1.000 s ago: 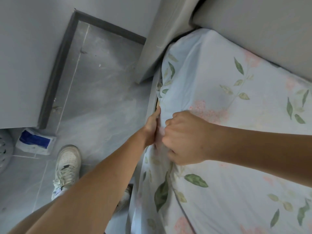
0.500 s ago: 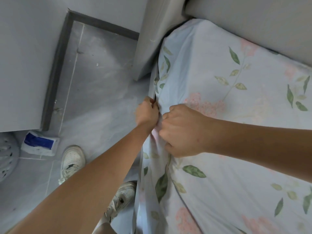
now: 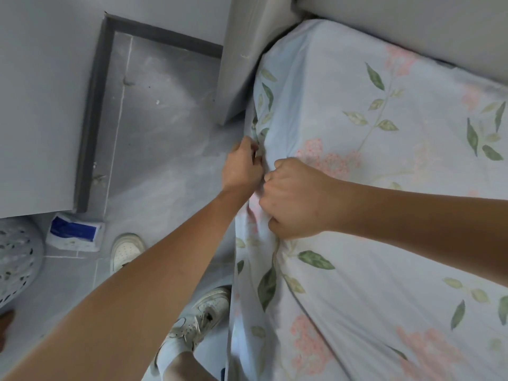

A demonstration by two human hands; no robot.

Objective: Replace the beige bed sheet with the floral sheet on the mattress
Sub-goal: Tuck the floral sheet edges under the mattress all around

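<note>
I look down at the near edge of my bed. The floral sheet, pale blue with pink flowers and green leaves, covers the top of the mattress and drapes over its left side toward the grey floor. A grey headboard runs along the far edge, and its end panel meets the mattress corner. A strip of open floor lies between the bed and the grey wall on my left. My right hand is curled into a fist, bunching sheet fabric at the mattress edge. My left hand, touching it, grips the hanging fabric just over the side. On the floor: a perforated basket, a blue-and-white packet, and my white sneakers.
</note>
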